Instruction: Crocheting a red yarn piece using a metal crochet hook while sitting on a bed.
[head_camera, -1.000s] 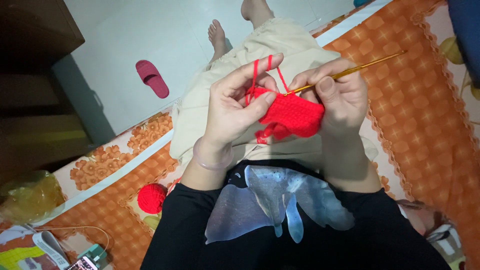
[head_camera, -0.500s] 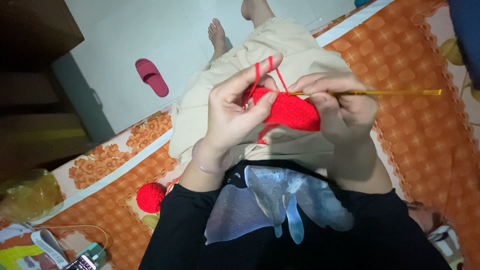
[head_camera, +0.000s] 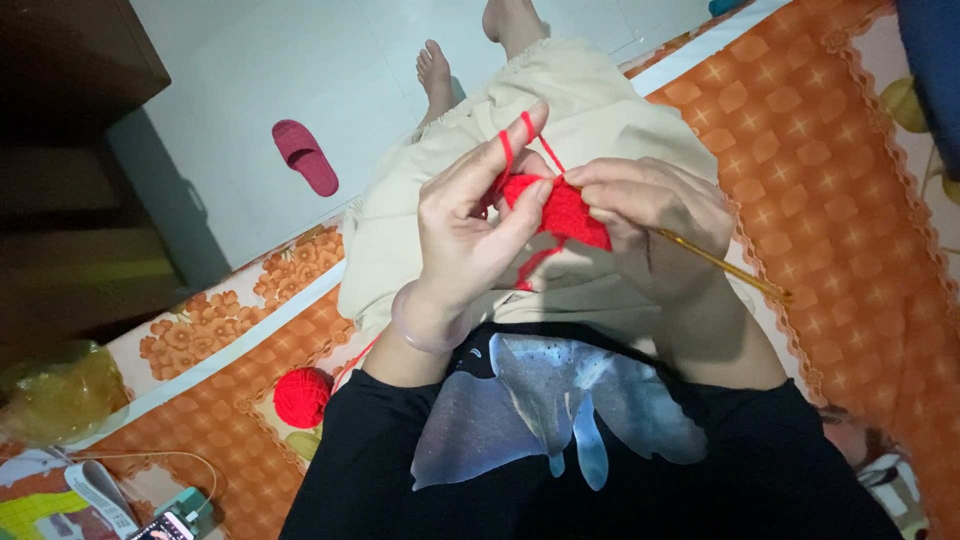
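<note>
While the left hand (head_camera: 470, 235) pinches the red crochet piece (head_camera: 562, 212) over the lap, its forefinger raised with the red yarn (head_camera: 506, 150) looped across, the right hand (head_camera: 655, 205) has its fingers closed on the golden hook (head_camera: 722, 265). A stitch looks mid-way; next it needs steady yarn tension.

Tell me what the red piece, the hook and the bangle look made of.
Red piece: soft matte yarn, with a bumpy stitched surface. Hook: looks like golden metal, thin and shiny, though coated plastic is possible. Bangle on the left wrist: smooth, pale and glossy, perhaps stone or plastic.
</note>
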